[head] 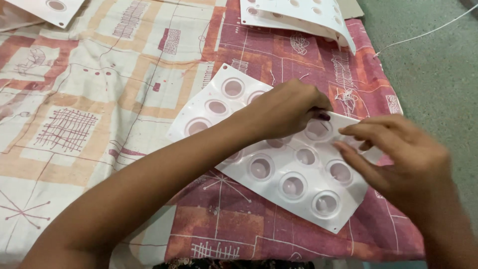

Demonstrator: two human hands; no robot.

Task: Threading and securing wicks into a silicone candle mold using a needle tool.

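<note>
A white plastic blister tray (294, 197) with several round cups lies on a patterned cloth (99, 99). My left hand (286, 109) rests over the tray's middle with its fingers pinched together on something small and dark at the fingertips; what it is I cannot tell. My right hand (398, 154) hovers over the tray's right edge, fingers extended and apart, the fingertips close to the left hand's pinch. My left forearm crosses the tray's near-left part and hides some cups.
More white blister trays (298, 15) lie stacked at the top of the cloth, and another tray corner (50, 7) shows at top left. To the right is a green floor (433, 65) with a thin white cord (423, 34) across it.
</note>
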